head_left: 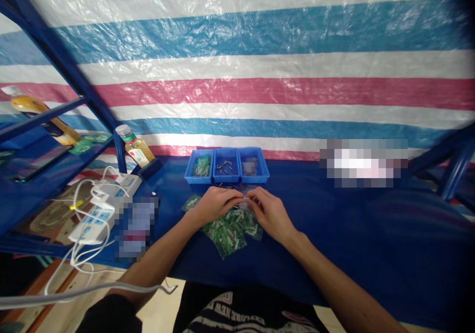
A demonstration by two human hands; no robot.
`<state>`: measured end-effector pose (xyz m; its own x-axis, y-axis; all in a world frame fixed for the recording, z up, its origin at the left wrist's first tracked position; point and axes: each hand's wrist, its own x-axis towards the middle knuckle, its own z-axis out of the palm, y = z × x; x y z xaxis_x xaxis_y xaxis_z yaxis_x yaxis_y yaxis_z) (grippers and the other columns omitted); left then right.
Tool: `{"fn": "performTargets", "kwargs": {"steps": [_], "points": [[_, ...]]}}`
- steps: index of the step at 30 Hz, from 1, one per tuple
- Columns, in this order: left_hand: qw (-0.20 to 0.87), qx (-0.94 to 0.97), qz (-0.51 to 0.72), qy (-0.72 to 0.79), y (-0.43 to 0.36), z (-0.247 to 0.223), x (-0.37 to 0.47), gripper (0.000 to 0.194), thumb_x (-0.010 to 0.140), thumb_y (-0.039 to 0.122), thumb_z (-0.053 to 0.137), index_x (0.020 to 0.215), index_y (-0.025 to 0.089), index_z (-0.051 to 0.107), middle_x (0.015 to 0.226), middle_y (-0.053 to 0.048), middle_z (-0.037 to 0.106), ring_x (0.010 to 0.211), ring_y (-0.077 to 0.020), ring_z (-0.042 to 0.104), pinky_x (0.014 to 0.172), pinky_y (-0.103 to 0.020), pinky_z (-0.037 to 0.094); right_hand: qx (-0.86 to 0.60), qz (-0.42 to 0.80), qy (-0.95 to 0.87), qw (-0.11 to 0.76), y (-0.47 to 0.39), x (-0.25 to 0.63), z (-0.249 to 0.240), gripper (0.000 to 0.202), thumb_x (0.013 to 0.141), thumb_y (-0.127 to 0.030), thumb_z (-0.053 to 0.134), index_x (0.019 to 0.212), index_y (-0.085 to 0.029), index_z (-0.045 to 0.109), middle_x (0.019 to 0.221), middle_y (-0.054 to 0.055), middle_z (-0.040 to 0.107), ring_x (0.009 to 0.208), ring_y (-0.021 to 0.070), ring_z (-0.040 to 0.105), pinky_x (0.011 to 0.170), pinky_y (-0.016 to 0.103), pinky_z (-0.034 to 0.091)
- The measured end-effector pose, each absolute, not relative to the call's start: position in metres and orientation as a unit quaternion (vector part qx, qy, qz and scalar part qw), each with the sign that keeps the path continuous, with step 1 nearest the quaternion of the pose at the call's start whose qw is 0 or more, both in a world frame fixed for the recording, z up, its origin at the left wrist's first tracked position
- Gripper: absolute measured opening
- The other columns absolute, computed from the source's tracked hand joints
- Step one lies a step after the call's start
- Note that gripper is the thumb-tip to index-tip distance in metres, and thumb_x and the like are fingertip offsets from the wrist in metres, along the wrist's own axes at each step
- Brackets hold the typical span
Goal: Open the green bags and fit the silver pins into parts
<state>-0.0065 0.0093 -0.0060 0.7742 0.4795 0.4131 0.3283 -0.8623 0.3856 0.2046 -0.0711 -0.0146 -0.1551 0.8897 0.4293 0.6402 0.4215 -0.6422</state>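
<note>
My left hand and my right hand meet in front of the blue bins, thumbs and fingertips pinched close together. A small pale, shiny piece shows between the fingertips; it is too small to name. Below my hands lies a pile of small green-tinted clear bags with whitish strips in them. Dark slim metal pieces partly show behind my fingers. Just beyond stand three joined blue bins: the left bin holds green bags, the middle bin several slim metal pieces, the right bin clear bags.
White power strips with tangled cables lie at the left, beside a blurred-out flat object. A bottle leans by the blue frame; another bottle lies tilted on the shelf. A blurred-out object sits at the back right.
</note>
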Motion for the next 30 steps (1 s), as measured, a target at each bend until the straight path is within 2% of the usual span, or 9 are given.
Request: {"fn": "performTargets", "kwargs": {"steps": [4, 13, 30], "points": [[0.141, 0.939, 0.240, 0.201, 0.0089, -0.0080, -0.0063, 0.025, 0.105, 0.032, 0.052, 0.107, 0.017, 0.072, 0.100, -0.007, 0.078, 0.091, -0.0164, 0.075, 0.084, -0.024, 0.054, -0.509, 0.165, -0.755, 0.380, -0.0711, 0.2040, -0.0168, 0.011, 0.102, -0.020, 0.053, 0.105, -0.024, 0.062, 0.095, 0.002, 0.068, 0.080, 0.0191, 0.065, 0.078, 0.031, 0.049], [0.142, 0.941, 0.245, 0.183, 0.0069, -0.0051, -0.0058, 0.023, 0.104, 0.029, 0.053, 0.106, 0.016, 0.072, 0.098, -0.007, 0.078, 0.087, -0.0164, 0.074, 0.079, -0.024, 0.055, -0.500, 0.168, -0.754, 0.392, -0.0705, 0.2047, -0.0182, 0.015, 0.102, -0.022, 0.050, 0.103, -0.025, 0.064, 0.098, 0.005, 0.070, 0.087, 0.0213, 0.067, 0.079, 0.033, 0.051], [0.131, 0.944, 0.244, 0.177, 0.0070, -0.0045, -0.0060, 0.025, 0.104, 0.029, 0.051, 0.103, 0.015, 0.072, 0.090, -0.007, 0.076, 0.081, -0.0149, 0.072, 0.076, -0.023, 0.052, -0.507, 0.154, -0.757, 0.383, -0.0710, 0.2053, -0.0180, 0.014, 0.102, -0.020, 0.050, 0.096, -0.025, 0.061, 0.093, 0.003, 0.068, 0.083, 0.0203, 0.066, 0.078, 0.030, 0.050]]}}
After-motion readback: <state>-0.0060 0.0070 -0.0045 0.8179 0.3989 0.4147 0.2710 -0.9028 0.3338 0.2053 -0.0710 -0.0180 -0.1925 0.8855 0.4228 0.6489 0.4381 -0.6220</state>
